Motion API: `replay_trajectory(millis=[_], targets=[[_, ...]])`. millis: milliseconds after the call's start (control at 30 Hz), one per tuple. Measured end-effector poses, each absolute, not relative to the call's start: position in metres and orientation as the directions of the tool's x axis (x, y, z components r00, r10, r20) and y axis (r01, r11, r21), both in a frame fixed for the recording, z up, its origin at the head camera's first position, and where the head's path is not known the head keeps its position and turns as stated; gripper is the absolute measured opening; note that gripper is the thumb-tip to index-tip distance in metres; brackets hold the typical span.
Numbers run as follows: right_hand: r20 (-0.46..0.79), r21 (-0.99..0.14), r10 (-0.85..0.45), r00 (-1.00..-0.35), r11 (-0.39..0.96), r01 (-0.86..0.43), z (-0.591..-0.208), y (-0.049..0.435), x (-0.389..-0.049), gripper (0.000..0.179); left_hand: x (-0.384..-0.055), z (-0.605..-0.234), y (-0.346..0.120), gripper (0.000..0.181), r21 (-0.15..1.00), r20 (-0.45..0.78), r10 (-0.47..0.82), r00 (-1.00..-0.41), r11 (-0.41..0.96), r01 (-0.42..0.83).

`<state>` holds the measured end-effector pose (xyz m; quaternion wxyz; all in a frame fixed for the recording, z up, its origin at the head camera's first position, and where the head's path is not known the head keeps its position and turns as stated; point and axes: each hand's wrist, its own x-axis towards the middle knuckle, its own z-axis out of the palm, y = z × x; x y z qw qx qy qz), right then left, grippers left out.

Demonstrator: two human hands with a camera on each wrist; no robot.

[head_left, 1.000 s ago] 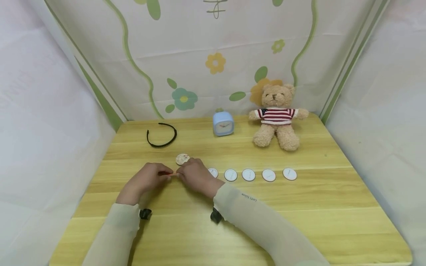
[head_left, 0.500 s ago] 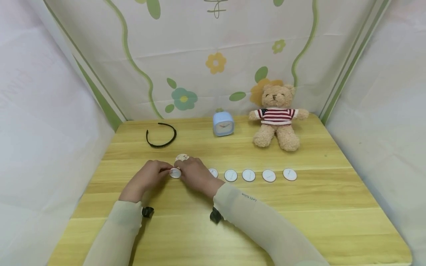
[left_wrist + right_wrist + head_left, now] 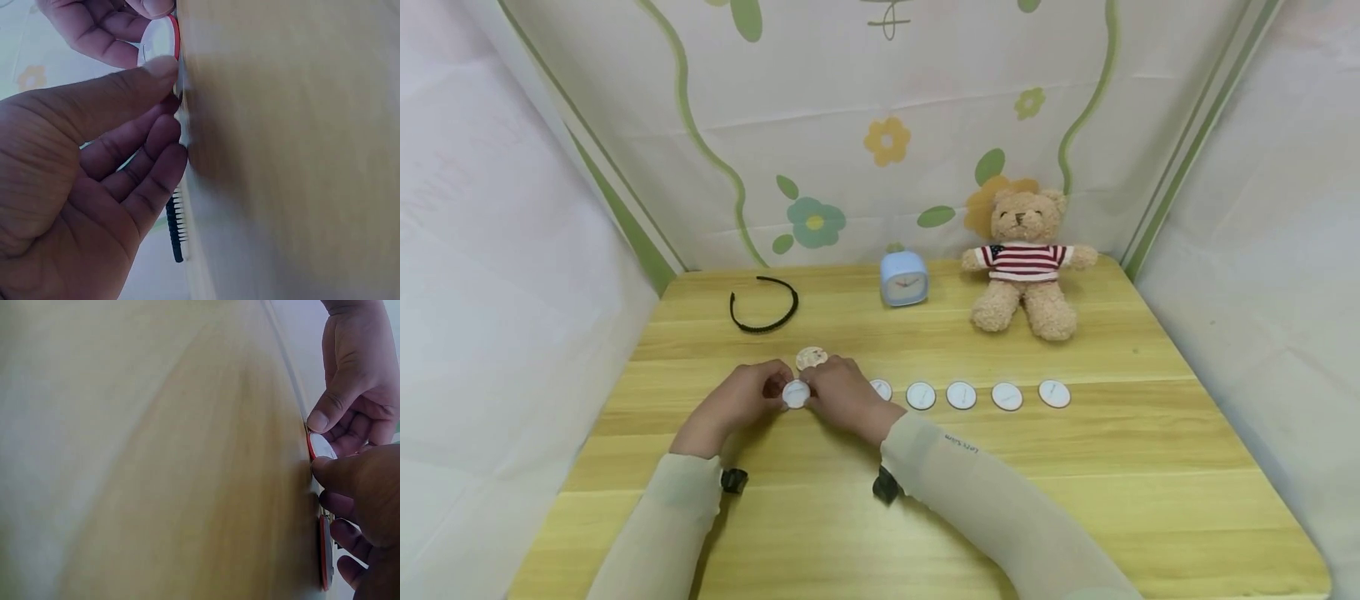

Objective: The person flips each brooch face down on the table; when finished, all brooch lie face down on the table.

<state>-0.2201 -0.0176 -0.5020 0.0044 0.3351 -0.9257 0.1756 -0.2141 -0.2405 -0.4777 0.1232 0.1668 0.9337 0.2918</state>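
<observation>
In the head view my left hand [image 3: 747, 396] and right hand [image 3: 844, 398] meet around a small white disc [image 3: 796, 394], face up close over the wooden table. My left thumb lies on the disc [image 3: 159, 39] in the left wrist view, fingers curled behind its red edge. From the other side my right thumb and fingers pinch the same disc [image 3: 321, 446], as the right wrist view shows. A cream patterned disc [image 3: 810, 357] lies just behind, partly covered by my right hand. To the right, several white discs [image 3: 921, 396] run in a row, the nearest partly hidden.
A black headband [image 3: 765, 327] lies at the back left of the table [image 3: 985, 508]. A blue alarm clock [image 3: 903, 279] stands at the back middle, with a teddy bear [image 3: 1024, 267] sitting right of it. White patterned cloth [image 3: 700, 192] hangs behind.
The disc between my hands has turned from edge-on to showing its white face, then come slightly lower. My left fingers have shifted around it. My right hand has hardly moved.
</observation>
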Motion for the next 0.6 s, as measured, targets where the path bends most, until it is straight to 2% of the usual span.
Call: replay_trajectory(millis=[367,600], targets=[[0.103,-0.235,-0.646,-0.756,0.723,-0.65,-0.509,-0.02,-0.222,0.021,-0.217,-0.476,-0.24,0.025,0.532,-0.165,0.39,-0.906,0.809,0.251],[0.091,-0.218,-0.643,-0.76,0.732,-0.645,-0.506,-0.019,-0.222,0.021,-0.223,-0.467,-0.241,0.02,0.52,-0.195,0.407,-0.892,0.814,0.258]])
